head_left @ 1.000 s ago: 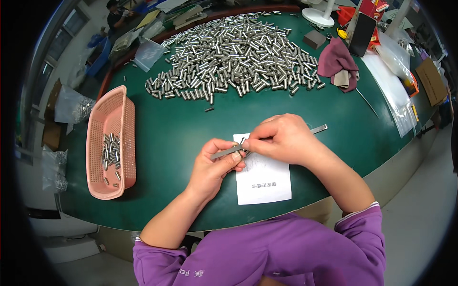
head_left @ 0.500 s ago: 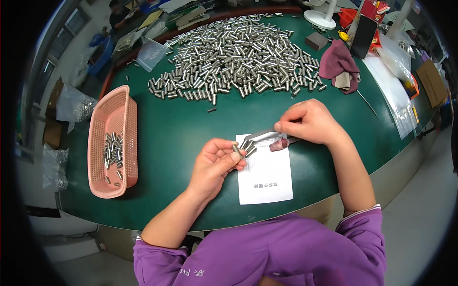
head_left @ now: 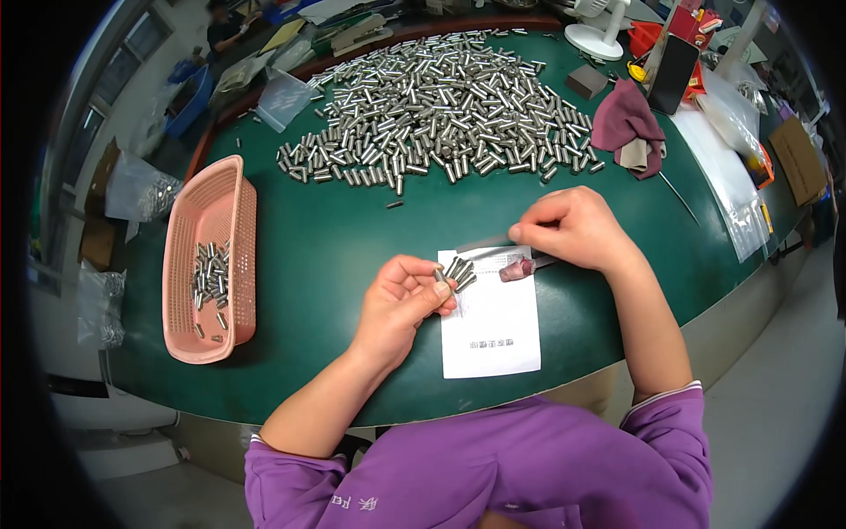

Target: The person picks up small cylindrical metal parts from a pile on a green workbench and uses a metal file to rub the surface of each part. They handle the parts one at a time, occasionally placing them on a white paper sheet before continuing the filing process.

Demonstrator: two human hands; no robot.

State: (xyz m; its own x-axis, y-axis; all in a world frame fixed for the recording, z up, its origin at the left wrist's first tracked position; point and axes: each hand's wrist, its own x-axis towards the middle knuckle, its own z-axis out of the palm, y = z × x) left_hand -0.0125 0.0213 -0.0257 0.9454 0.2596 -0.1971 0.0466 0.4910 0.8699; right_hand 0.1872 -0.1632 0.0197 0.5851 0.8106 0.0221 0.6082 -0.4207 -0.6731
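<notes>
My left hand [head_left: 401, 298] is closed on a small bunch of short metal pins [head_left: 460, 275], which fan out past the fingertips above a white printed sheet [head_left: 490, 339]. To the right, my right hand [head_left: 568, 225] is closed in a pinch on a thin, flat grey strip [head_left: 483, 242], like a blade or file, smeared by motion. The strip's near end points at the pins; I cannot tell whether it touches them. A reddish wrapped lump [head_left: 517, 270] lies over the sheet's upper right corner, below my right fingers, with a dark flat piece beside it.
A large heap of metal pins [head_left: 441, 106] covers the far middle of the green table [head_left: 317, 256]. On the left stands a pink basket [head_left: 181, 331] with some pins inside. A maroon cloth [head_left: 626, 123], dark block [head_left: 586, 82], phone [head_left: 673, 74] and thin rod [head_left: 679, 196] lie right.
The grey strip has shifted slightly and is now blurred. My left fingers and the pins have changed angle a little. Both hands stay in nearly the same place.
</notes>
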